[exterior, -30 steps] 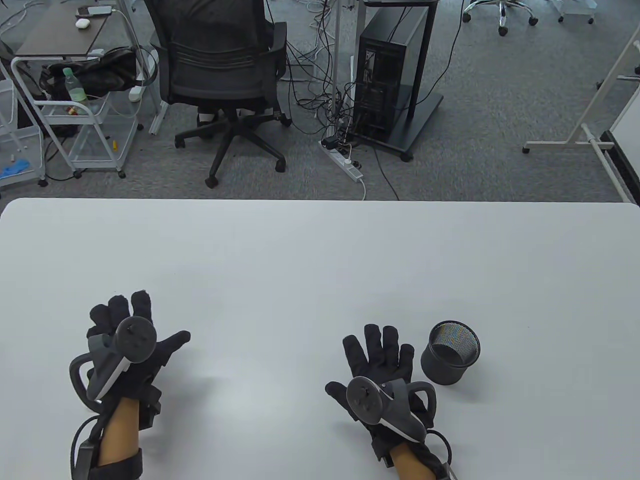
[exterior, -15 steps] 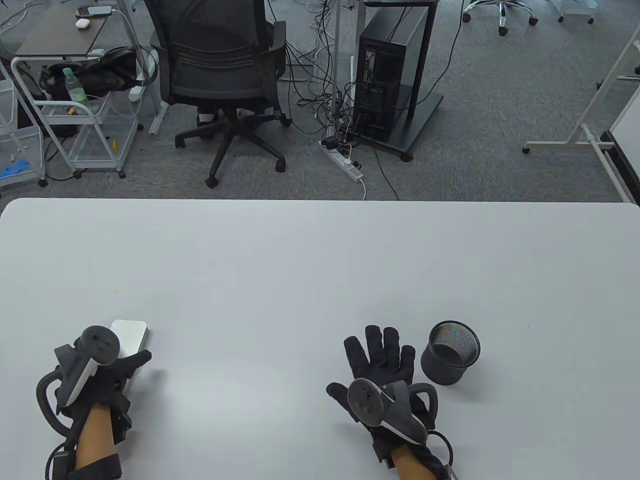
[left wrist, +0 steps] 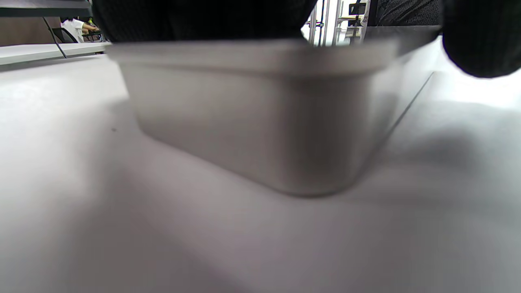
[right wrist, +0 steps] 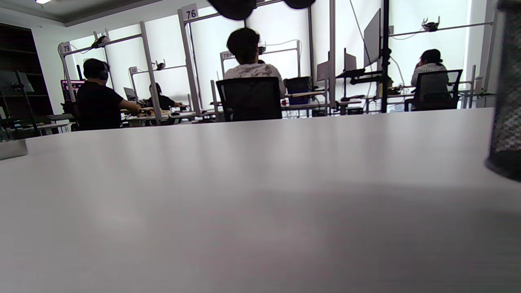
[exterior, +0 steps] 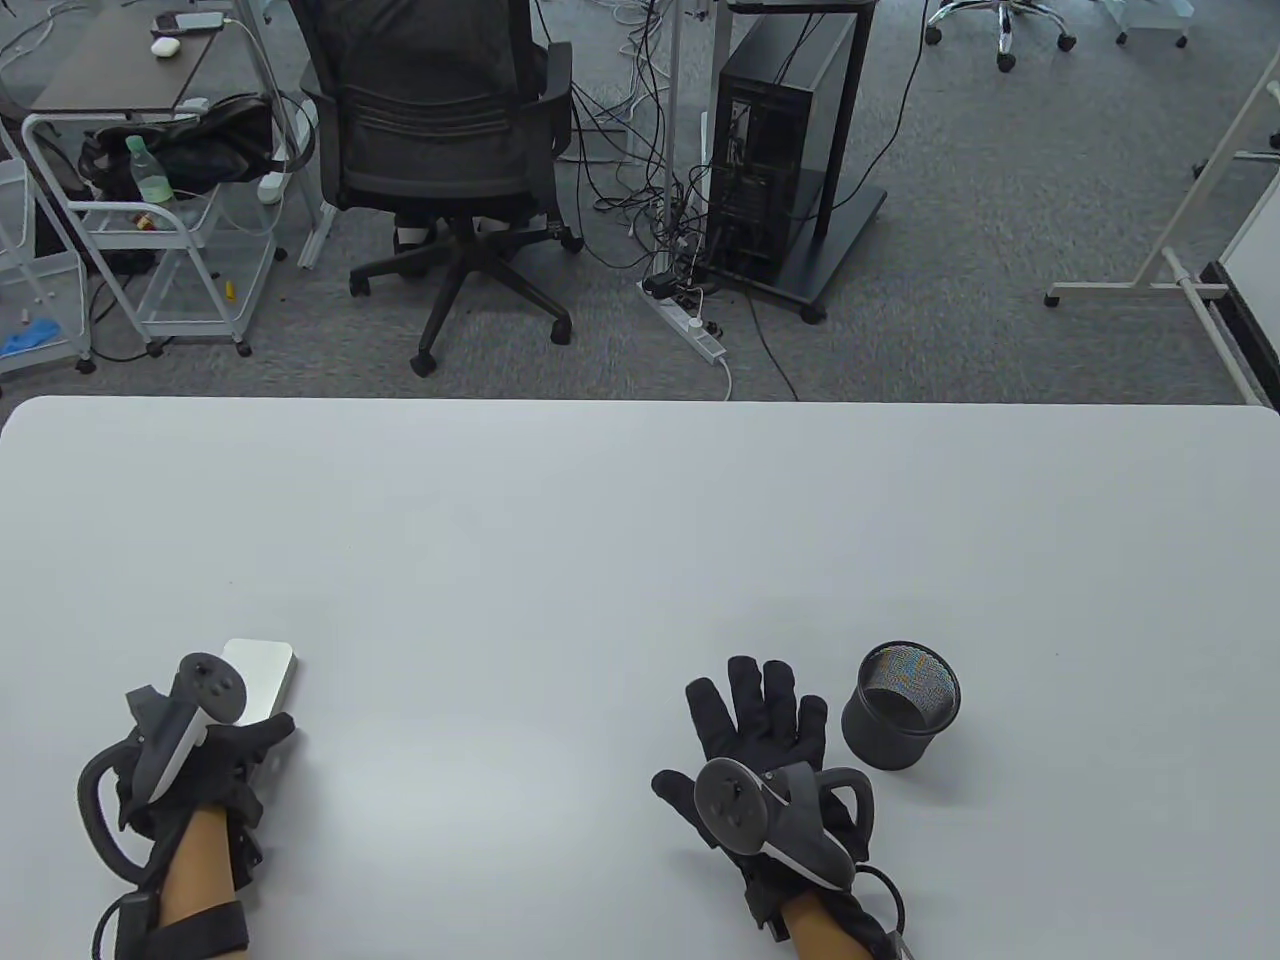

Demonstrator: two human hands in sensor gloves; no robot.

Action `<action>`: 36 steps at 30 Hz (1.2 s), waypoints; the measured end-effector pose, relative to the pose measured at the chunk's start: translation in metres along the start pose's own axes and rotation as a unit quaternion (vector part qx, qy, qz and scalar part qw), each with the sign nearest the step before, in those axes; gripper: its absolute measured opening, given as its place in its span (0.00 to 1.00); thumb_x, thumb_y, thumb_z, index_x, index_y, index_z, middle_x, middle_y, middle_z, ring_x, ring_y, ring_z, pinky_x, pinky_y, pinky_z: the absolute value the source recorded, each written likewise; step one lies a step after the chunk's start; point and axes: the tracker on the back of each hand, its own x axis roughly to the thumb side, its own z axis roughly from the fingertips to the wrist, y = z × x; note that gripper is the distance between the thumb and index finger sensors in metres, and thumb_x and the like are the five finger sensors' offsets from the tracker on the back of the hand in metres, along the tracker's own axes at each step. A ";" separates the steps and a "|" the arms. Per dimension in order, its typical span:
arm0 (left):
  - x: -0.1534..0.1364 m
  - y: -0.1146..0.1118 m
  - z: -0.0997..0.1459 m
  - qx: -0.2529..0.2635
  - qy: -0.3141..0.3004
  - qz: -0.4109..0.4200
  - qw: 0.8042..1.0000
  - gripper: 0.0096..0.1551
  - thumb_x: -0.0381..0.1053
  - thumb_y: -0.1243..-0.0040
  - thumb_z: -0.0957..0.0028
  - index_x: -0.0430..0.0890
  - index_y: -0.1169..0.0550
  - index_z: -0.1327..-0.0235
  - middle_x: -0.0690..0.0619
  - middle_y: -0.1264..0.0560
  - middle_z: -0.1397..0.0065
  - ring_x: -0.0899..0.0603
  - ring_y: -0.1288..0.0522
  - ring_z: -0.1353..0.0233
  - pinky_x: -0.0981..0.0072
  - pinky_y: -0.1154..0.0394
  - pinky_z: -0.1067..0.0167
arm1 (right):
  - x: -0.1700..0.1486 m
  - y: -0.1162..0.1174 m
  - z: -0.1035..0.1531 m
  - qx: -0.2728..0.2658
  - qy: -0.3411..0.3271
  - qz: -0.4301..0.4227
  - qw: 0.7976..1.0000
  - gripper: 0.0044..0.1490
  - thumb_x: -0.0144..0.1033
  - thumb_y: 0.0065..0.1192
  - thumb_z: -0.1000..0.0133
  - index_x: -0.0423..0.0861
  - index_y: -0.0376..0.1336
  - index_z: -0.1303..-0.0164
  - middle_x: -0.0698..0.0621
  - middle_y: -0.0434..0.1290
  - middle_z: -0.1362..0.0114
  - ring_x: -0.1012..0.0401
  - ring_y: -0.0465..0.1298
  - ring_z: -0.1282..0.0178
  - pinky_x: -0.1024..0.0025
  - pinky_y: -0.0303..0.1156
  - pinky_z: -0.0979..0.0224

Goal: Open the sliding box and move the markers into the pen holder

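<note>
A pale grey sliding box (exterior: 262,672) lies closed near the table's front left, and it fills the left wrist view (left wrist: 260,122). My left hand (exterior: 235,742) grips its near end, with the fingers over the lid and the thumb (left wrist: 476,44) down the right side. My right hand (exterior: 760,712) lies flat on the table with its fingers spread and nothing under them. Just right of it stands the black mesh pen holder (exterior: 900,705), whose wall shows at the right edge of the right wrist view (right wrist: 506,101). No markers are visible.
The white table (exterior: 640,520) stretches wide beyond both hands. Past its far edge are an office chair (exterior: 440,150), a computer tower (exterior: 770,150) and a wire cart (exterior: 160,230). People sit at desks in the background of the right wrist view.
My left hand, spread open a second ago, has drawn back to the left and closed on the box, whose far end now shows. The right hand and the pen holder have stayed still.
</note>
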 end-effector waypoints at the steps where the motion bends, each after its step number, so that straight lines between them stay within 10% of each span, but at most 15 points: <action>1: 0.002 -0.001 0.000 0.005 0.004 -0.005 1.000 0.48 0.80 0.49 0.46 0.51 0.41 0.23 0.45 0.37 0.16 0.39 0.33 0.20 0.40 0.35 0.26 | 0.000 0.001 0.000 0.002 -0.001 0.000 1.000 0.56 0.68 0.43 0.49 0.46 0.44 0.16 0.33 0.39 0.11 0.33 0.39 0.15 0.26 0.41 0.23; 16: 0.004 0.002 -0.004 0.016 0.007 0.036 0.999 0.43 0.74 0.47 0.41 0.47 0.38 0.25 0.45 0.35 0.22 0.41 0.31 0.26 0.47 0.31 0.30 | 0.001 0.004 -0.002 0.022 -0.010 -0.009 1.000 0.56 0.69 0.44 0.49 0.47 0.45 0.16 0.34 0.39 0.11 0.33 0.39 0.15 0.24 0.38 0.23; 36: 0.045 0.028 0.026 0.015 -0.140 0.106 0.984 0.43 0.69 0.39 0.44 0.51 0.41 0.24 0.44 0.39 0.21 0.38 0.36 0.24 0.43 0.33 0.30 | -0.004 0.003 -0.002 0.019 0.002 -0.016 1.000 0.56 0.69 0.45 0.49 0.46 0.46 0.16 0.34 0.40 0.11 0.33 0.40 0.15 0.24 0.39 0.23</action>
